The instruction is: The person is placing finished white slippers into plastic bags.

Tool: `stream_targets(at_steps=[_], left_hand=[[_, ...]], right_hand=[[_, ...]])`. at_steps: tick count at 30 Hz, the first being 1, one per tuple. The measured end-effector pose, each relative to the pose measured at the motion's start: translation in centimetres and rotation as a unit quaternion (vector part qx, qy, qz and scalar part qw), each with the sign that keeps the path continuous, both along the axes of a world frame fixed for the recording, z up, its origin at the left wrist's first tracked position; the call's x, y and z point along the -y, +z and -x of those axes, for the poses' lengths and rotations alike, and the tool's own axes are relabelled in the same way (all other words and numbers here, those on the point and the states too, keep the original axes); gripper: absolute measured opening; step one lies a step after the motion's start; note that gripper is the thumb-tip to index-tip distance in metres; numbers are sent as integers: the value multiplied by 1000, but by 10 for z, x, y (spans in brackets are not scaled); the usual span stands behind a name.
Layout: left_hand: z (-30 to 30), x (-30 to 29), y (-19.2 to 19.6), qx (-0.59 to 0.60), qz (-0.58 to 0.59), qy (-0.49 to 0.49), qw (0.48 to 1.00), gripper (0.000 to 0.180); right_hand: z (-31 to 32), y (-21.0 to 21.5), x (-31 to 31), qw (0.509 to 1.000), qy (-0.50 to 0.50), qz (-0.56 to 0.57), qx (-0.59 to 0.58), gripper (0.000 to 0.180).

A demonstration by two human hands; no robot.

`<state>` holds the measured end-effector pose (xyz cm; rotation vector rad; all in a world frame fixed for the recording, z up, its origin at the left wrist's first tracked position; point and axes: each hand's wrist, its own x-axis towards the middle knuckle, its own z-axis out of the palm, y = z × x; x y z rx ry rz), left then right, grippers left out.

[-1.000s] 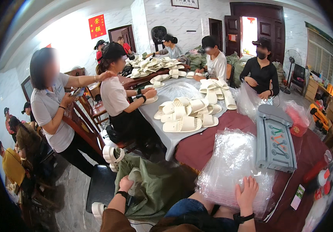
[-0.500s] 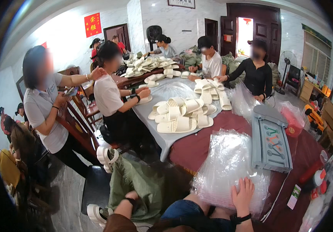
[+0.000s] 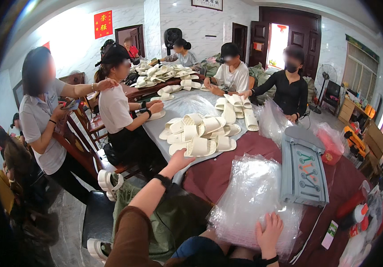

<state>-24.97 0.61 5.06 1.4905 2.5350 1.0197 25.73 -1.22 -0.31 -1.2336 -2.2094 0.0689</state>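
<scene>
My left hand (image 3: 178,162) is stretched out to the near edge of a pile of cream slide slippers. Its fingers are apart beside the closest slipper (image 3: 203,147); whether they touch it is hard to tell. My right hand (image 3: 269,232) lies flat, fingers spread, on a stack of clear plastic bags (image 3: 249,191) that partly covers my lap and the table edge. More slippers (image 3: 234,103) are heaped farther back on the grey table covering (image 3: 155,127).
A grey plastic piece with coloured patterns (image 3: 305,167) stands right of the bags on the dark red cloth (image 3: 209,175). A phone (image 3: 330,234) lies at far right. Below my left arm is a green sack (image 3: 169,222). Several people sit or stand around the table.
My left arm has come up from beside the green sack and reached forward to the slipper pile. My right hand stays on the plastic bags.
</scene>
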Motion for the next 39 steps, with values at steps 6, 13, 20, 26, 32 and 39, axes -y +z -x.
stream_targets(at_steps=[6,13,20,26,32,39], left_hand=[[19,-94,-38,142,-11,45,989,88],[-5,-142,0,394,-144,-106,901,53],[-67,-115,86,519,-233,-227,790,41],[-153,-88,115,640,-206,-351,651,41],[-216,-52,120,717,-132,-448,517,44],[-322,-23,61,711,-44,-538,451,65]], right_hand=[[3,20,9,999,-8,0,36,54],[-2,21,0,998,-28,28,55,63],[5,29,3,997,21,40,56,59],[-6,15,1,997,5,-22,77,57],[-4,22,6,994,11,-20,107,59],[-6,40,11,996,18,81,-34,56]])
